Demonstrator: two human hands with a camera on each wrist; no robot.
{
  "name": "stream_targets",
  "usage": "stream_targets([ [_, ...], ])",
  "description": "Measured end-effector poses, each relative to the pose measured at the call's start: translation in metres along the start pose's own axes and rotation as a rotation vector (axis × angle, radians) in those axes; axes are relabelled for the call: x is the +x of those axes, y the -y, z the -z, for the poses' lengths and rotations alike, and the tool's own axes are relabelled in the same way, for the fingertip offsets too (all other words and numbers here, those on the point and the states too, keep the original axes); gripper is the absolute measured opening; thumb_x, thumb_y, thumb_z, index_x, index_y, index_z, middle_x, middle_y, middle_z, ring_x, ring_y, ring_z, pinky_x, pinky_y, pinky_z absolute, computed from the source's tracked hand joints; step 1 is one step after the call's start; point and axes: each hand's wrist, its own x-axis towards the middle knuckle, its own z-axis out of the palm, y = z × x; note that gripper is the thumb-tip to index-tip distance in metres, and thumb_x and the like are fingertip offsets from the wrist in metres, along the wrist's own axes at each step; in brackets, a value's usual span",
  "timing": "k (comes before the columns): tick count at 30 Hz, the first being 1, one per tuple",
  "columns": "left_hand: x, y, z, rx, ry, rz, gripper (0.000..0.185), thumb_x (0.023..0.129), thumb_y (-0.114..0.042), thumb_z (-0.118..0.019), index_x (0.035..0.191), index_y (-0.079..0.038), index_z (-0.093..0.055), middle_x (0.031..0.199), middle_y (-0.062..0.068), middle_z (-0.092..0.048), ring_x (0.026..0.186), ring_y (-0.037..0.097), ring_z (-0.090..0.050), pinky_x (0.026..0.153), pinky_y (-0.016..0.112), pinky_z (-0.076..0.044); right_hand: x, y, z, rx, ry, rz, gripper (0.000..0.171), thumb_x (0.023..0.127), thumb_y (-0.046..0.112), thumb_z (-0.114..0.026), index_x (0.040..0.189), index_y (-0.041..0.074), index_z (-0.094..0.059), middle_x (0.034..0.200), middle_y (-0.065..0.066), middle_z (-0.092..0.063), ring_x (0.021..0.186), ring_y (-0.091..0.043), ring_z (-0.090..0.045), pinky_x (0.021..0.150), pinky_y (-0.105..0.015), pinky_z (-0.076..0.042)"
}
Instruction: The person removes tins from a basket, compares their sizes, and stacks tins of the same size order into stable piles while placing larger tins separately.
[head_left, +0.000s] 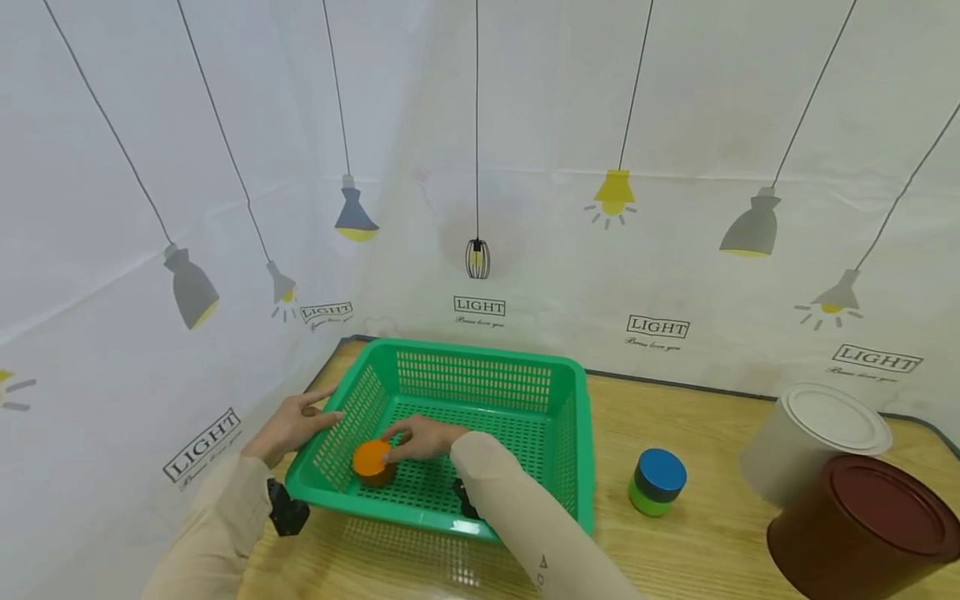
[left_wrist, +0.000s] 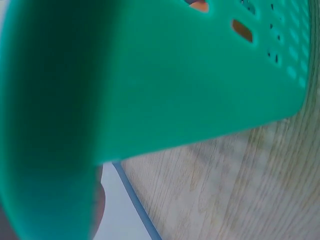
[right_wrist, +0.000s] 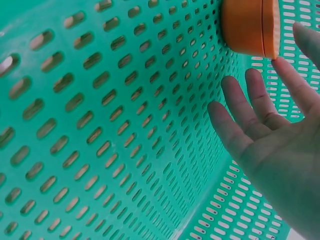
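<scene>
A green plastic basket (head_left: 480,521) with slotted walls sits on the wooden table. My left hand (head_left: 294,423) holds its left rim, one digit over the top and another along the outside; in the left wrist view the rim hides most of that hand. Inside the basket, near its left front corner, stands a round orange container (head_left: 373,461) with a ribbed lid. My right hand (head_left: 423,439) reaches in beside it. In the right wrist view the fingers (right_wrist: 240,102) are spread and loosely extended, the index fingertip right at the lid's edge and the thumb apart from it.
Right of the basket stands a small jar (head_left: 657,481) with a blue lid and green base. Farther right are a white can (head_left: 813,437) and a dark brown-red can (head_left: 862,525). A white sheet (head_left: 555,250) with printed lamps hangs behind and left of the table.
</scene>
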Motion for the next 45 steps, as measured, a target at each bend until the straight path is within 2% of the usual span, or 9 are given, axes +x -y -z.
stream_targets([
  [5,0.001,0.001,0.0,0.005,-0.001,-0.002,0.064,0.089,-0.026,-0.055,0.141,-0.005,-0.024,0.12,0.035,-0.041,0.08,0.023,-0.06,0.066,0.037,-0.05,0.001,-0.001,0.001,0.017,-0.01,-0.007,0.031,0.083,0.028,-0.063,0.11,0.014,-0.06,0.115,-0.003,-0.054,0.103,-0.017,-0.051,0.08,-0.031,-0.044],
  [9,0.002,0.002,-0.001,0.005,-0.006,0.002,0.064,0.089,-0.026,-0.055,0.141,-0.007,-0.024,0.119,0.034,-0.043,0.079,0.022,-0.06,0.066,0.037,-0.05,0.0,0.0,0.0,0.016,-0.006,-0.014,0.034,0.082,0.027,-0.064,0.112,0.013,-0.059,0.112,-0.005,-0.056,0.1,-0.017,-0.053,0.079,-0.031,-0.045],
  [15,0.002,0.002,-0.004,0.038,-0.017,-0.003,0.064,0.088,-0.028,-0.055,0.14,-0.006,-0.026,0.122,0.036,-0.039,0.083,0.025,-0.059,0.066,0.037,-0.05,-0.001,0.003,-0.002,-0.036,0.046,0.009,0.049,0.081,0.024,-0.066,0.127,0.016,-0.05,0.125,-0.007,-0.049,0.111,-0.02,-0.048,0.085,-0.034,-0.043],
  [19,0.002,0.0,-0.005,0.045,-0.023,-0.007,0.063,0.088,-0.027,-0.055,0.14,-0.006,-0.026,0.121,0.036,-0.04,0.082,0.025,-0.059,0.065,0.037,-0.05,-0.001,0.004,-0.002,-0.069,0.084,0.044,0.053,0.079,0.019,-0.069,0.128,0.017,-0.049,0.128,-0.002,-0.046,0.112,-0.019,-0.047,0.085,-0.032,-0.043],
  [27,0.003,0.001,-0.005,0.034,-0.021,-0.003,0.063,0.088,-0.027,-0.056,0.14,-0.006,-0.026,0.12,0.036,-0.04,0.079,0.023,-0.059,0.064,0.037,-0.05,-0.001,0.004,-0.003,-0.054,0.056,-0.006,0.038,0.075,0.018,-0.073,0.108,0.014,-0.055,0.102,-0.006,-0.058,0.091,-0.014,-0.054,0.073,-0.028,-0.046],
  [35,0.005,0.001,-0.004,0.079,-0.016,-0.022,0.063,0.089,-0.028,-0.055,0.14,-0.005,-0.026,0.123,0.036,-0.037,0.096,0.036,-0.054,0.072,0.042,-0.048,0.001,0.005,-0.009,-0.141,0.092,0.01,0.059,0.074,0.022,-0.073,0.127,0.021,-0.048,0.12,-0.004,-0.051,0.107,-0.016,-0.048,0.085,-0.034,-0.042],
  [37,0.005,0.001,-0.005,0.083,-0.012,-0.036,0.062,0.089,-0.027,-0.054,0.14,-0.005,-0.026,0.124,0.036,-0.037,0.098,0.037,-0.052,0.074,0.042,-0.047,0.0,0.006,-0.01,-0.146,0.097,0.02,0.057,0.074,0.022,-0.073,0.126,0.021,-0.05,0.122,-0.004,-0.05,0.108,-0.016,-0.048,0.085,-0.033,-0.042],
  [43,0.005,-0.001,-0.005,0.079,-0.01,-0.055,0.06,0.089,-0.024,-0.055,0.139,-0.004,-0.028,0.12,0.035,-0.042,0.092,0.032,-0.056,0.073,0.042,-0.048,-0.002,0.01,-0.011,-0.142,0.082,0.001,0.049,0.074,0.021,-0.073,0.118,0.018,-0.052,0.116,-0.006,-0.052,0.103,-0.017,-0.05,0.081,-0.031,-0.044],
  [45,0.004,-0.001,-0.005,0.092,-0.014,-0.055,0.061,0.089,-0.025,-0.055,0.139,-0.004,-0.028,0.122,0.036,-0.04,0.097,0.036,-0.053,0.075,0.043,-0.047,-0.003,0.009,-0.01,-0.146,0.066,-0.001,0.046,0.074,0.022,-0.073,0.114,0.017,-0.053,0.113,-0.004,-0.052,0.101,-0.016,-0.05,0.08,-0.03,-0.044],
])
